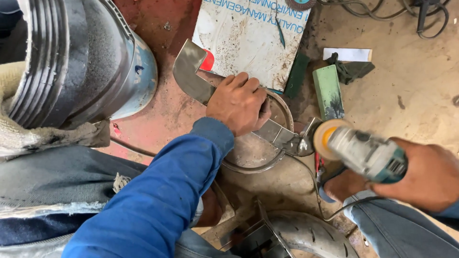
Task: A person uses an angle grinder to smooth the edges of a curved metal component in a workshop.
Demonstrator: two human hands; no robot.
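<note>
1. Head view: your left hand (237,102) presses down on a curved strip of bright sheet metal (191,79), its fingers (241,80) together and folded over the strip's middle. The strip lies across a round metal ring (279,102) on the floor (416,81).
2. One end of the strip curls up beyond your left hand, towards the large grey ribbed drum (71,62). The other end runs out from under that hand to the grinder's disc.
3. Your right hand (430,179) is clamped around the body of a teal and grey angle grinder (368,155), fingers wrapped tight. Its yellow-centred disc (327,138) touches the strip's end, on the ring's far side from the drum.
4. A green block (327,91) lies on the floor just beyond the ring, beside a dirty white printed board (248,38).
5. A dark tyre (306,234) shows near your knees, on your side of the ring.
</note>
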